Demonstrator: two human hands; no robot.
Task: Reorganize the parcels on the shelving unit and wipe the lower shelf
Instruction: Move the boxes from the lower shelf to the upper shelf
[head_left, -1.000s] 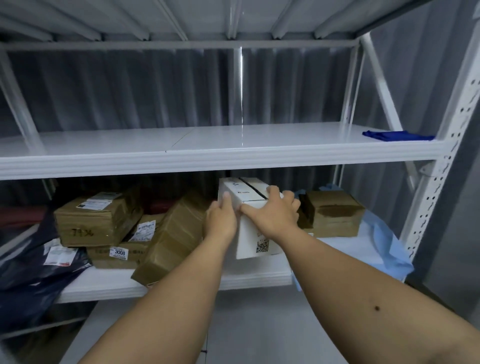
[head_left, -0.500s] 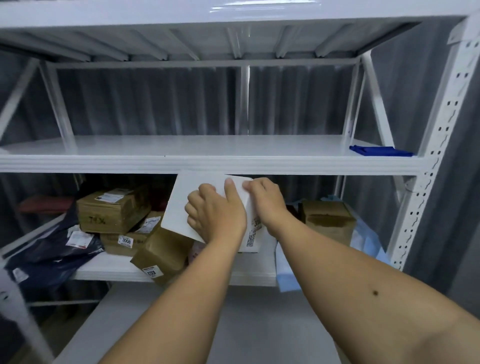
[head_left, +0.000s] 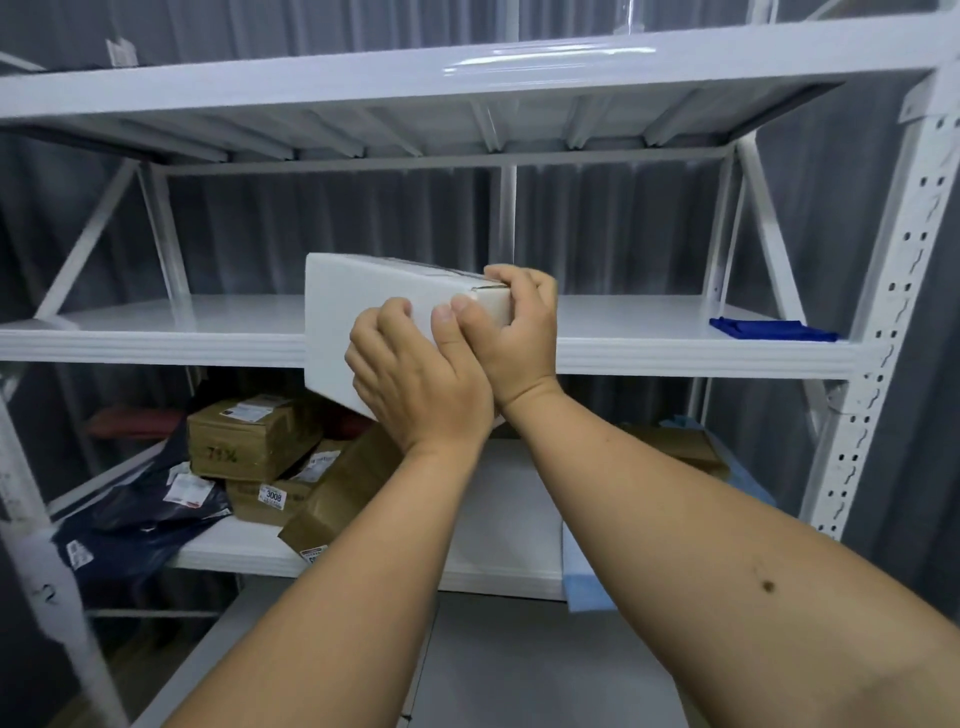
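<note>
While both of my hands grip it, the white box (head_left: 358, 322) sits tilted in the air in front of the middle shelf (head_left: 156, 343), overlapping that shelf's front edge near its centre. My left hand (head_left: 421, 384) is curled against the box's near face, thumb up beside the upper right corner. My right hand (head_left: 514, 332) wraps that same corner — fingers over the top edge, thumb pressed on the front face, touching the left thumb.

The middle shelf carries a folded blue cloth (head_left: 774, 330) at its right end, close to the front edge and the perforated white upright (head_left: 883, 332).

The lower shelf (head_left: 498, 519) holds the remaining parcels at its left half:
- a brown carton (head_left: 254, 441) with a white label on top, resting on a second carton (head_left: 270, 499) labelled 3008;
- a taped brown parcel (head_left: 343, 493), tilted, leaning against those two and reaching the shelf's front edge;
- dark blue mailer bags (head_left: 135, 519) at the left end, draped over the edge.

Near the shelf's right end lies another brown carton (head_left: 680, 447), partly hidden by my right forearm, on a light blue sheet (head_left: 582, 582) that hangs over the front edge.

The top shelf (head_left: 467, 67) spans the frame above.
</note>
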